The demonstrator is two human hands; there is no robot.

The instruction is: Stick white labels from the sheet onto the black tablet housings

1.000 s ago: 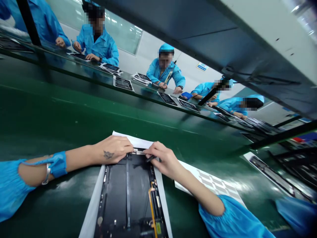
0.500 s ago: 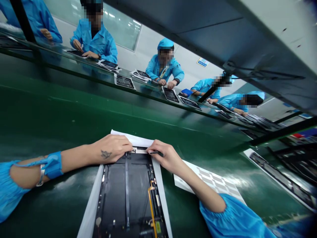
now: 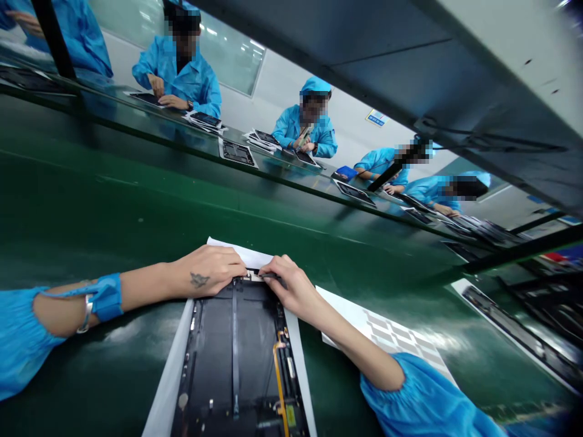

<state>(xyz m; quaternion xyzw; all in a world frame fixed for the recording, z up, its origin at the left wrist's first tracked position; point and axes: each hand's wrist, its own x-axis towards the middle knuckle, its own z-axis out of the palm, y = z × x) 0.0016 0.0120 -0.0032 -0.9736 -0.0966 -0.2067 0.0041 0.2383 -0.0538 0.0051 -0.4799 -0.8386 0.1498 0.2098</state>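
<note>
An opened tablet back shell (image 3: 248, 358), black inside with an orange flex cable, lies on a white sheet (image 3: 169, 376) on the green belt. My left hand (image 3: 207, 273) rests curled on the shell's far left corner, fingertips pressed down at the top edge. My right hand (image 3: 291, 288) is closed in a pinch on a thin dark tool (image 3: 272, 277), its tip at the shell's far edge, close to my left fingertips. Both forearms wear blue sleeves, and a blue wrist strap is on the left.
A white sheet of small labels (image 3: 387, 337) lies right of the shell. Another tablet shell (image 3: 510, 331) sits at the far right. Across the green conveyor (image 3: 136, 200), several people in blue coats work on tablets. A dark shelf (image 3: 410, 67) hangs overhead.
My right hand has slid left along the shell's top edge, bringing the tool closer to my left fingertips. My left hand has stayed in place. The workers opposite have shifted their tablets.
</note>
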